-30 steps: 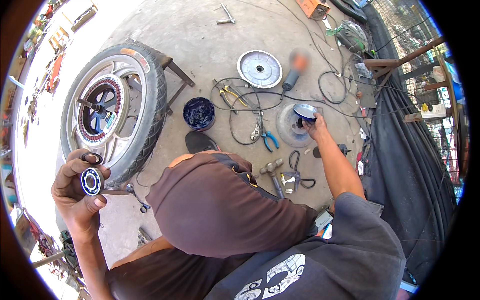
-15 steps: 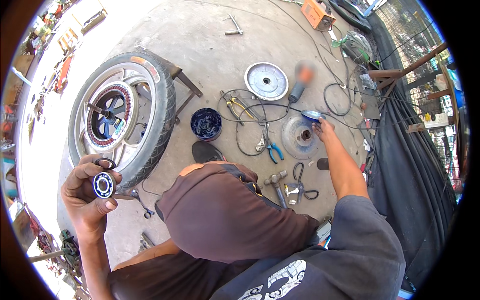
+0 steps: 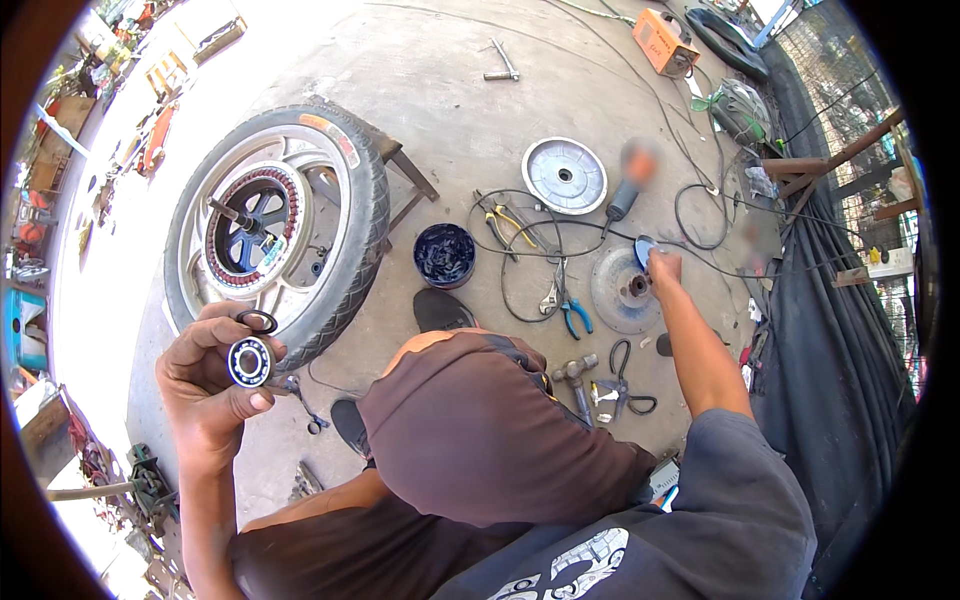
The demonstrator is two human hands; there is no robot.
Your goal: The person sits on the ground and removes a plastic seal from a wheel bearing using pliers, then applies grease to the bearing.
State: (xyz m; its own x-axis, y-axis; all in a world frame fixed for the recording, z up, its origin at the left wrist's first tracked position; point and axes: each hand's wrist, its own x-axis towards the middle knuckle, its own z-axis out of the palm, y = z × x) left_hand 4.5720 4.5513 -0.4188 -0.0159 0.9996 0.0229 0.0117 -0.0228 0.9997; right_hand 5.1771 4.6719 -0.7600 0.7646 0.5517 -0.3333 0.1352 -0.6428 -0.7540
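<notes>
My left hand (image 3: 208, 385), raised at the left, pinches a ball bearing (image 3: 236, 362) with its balls showing. A thin black ring (image 3: 272, 326) is also held in its fingers, just above the bearing. My right hand (image 3: 664, 270) reaches forward at the right and grips a round, shallow blue disc (image 3: 645, 250), tilted on edge. Below that disc, a round metal hub cover (image 3: 612, 292) lies on the ground. Behind my left hand a motorcycle wheel (image 3: 370, 215) leans on a wooden stool, its axle and copper windings exposed.
A tub of dark blue grease (image 3: 444, 255) stands in the middle. Around it lie another metal cover (image 3: 540, 180), an angle grinder (image 3: 627, 195) with its cord, blue-handled pliers (image 3: 578, 318), a hammer (image 3: 577, 385) and black-handled scissors (image 3: 622, 385). An orange machine (image 3: 664, 42) sits far right.
The whole view has shifted, so the scene lies further right. My right hand has turned the blue disc from nearly flat to steeply tilted. My left hand keeps the bearing and ring.
</notes>
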